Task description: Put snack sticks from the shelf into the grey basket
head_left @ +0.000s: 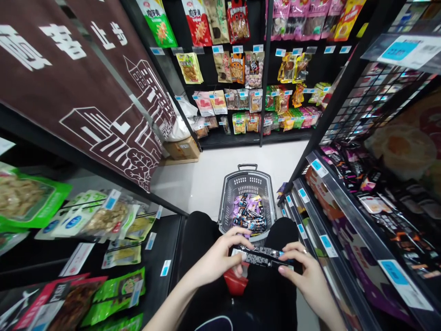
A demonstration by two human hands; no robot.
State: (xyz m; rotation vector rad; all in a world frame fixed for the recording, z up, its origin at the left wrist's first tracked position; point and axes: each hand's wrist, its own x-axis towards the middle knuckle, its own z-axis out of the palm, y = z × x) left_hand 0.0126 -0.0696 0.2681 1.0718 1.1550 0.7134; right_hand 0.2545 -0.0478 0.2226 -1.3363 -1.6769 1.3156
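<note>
Between my two hands, above my lap, are narrow black snack packets (257, 258) with pale print, lying side by side. My left hand (229, 253) pinches their left end, thumb below and fingers over the top. At the right end, the fingertips and thumb of my right hand (301, 266) close on the packets. Just under them a red object (236, 279) shows, partly hidden by my left hand. Beyond my knees a grey plastic basket (225, 193) stands on the floor, holding a heap of small black and purple packets (250, 214).
On the right, a shelf bin (344, 193) holds black and purple packets, with price tags along its edge. Bagged snacks (120, 216) hang at left beside a brown banner (113, 92). A snack rack (263, 101) stands ahead, and a cardboard box (182, 149) sits on the floor.
</note>
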